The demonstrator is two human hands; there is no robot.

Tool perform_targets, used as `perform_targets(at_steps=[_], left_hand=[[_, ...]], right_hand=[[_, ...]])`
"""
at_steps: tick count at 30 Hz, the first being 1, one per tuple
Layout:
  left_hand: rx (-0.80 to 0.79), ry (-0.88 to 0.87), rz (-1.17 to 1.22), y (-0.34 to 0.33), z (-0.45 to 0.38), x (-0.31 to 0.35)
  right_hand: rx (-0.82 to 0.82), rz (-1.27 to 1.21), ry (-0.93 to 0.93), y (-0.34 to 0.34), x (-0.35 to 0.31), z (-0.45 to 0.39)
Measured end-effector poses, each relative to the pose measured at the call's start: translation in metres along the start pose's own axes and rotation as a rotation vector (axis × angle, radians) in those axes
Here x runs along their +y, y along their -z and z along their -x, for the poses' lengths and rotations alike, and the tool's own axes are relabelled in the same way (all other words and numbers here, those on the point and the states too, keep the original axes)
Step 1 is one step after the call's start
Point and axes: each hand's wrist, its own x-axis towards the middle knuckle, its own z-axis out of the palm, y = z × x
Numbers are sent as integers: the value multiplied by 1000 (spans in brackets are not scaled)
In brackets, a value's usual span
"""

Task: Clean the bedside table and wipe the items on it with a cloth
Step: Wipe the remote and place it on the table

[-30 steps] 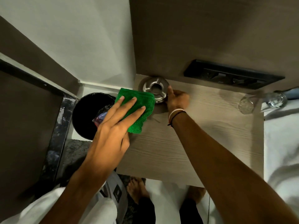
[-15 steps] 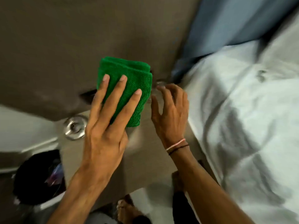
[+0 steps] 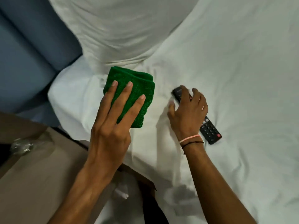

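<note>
My left hand (image 3: 113,123) holds a folded green cloth (image 3: 134,88) with flat fingers over its top, above the white bed near its left edge. My right hand (image 3: 189,113) reaches onto a black remote control (image 3: 210,131) that lies on the sheet; its spread fingers cover the remote's upper end, and I cannot tell whether they grip it. The wooden bedside table (image 3: 37,178) is at the lower left, with a clear glass (image 3: 21,146) lying at its left edge.
A white pillow (image 3: 123,29) stands at the head of the bed (image 3: 242,78). A blue padded headboard (image 3: 27,50) fills the upper left. My dark trouser legs show at the bottom centre between table and bed.
My view has swung from the bedside table to the bed. Both hands moved right with it; the left still carries the cloth, and the right left the metal ashtray and came down on the remote.
</note>
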Motion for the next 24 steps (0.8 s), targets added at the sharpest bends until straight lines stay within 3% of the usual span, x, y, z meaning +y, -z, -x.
perform_targets(at_steps=[2,9,13,15,19,24], left_hand=[[-21,-2,10,-20,-8,8],[-14,64,45,-35,-11,4],[29,279,127,2,2,-15],[68,412,174,31,14,-30],[138,598,155,92,39,-60],[100,792,128,156,108,-91]], right_hand=[[-110,35,-39,-6,21,-7],[-164,-88,-30,-8,16,-30],[-244,-595,108,11,-27,-17],[-471,-892,130,20,-56,2],[-1194,-1347,-54,13,-119,70],[-1636,-1645,-338,-8,-205,199]])
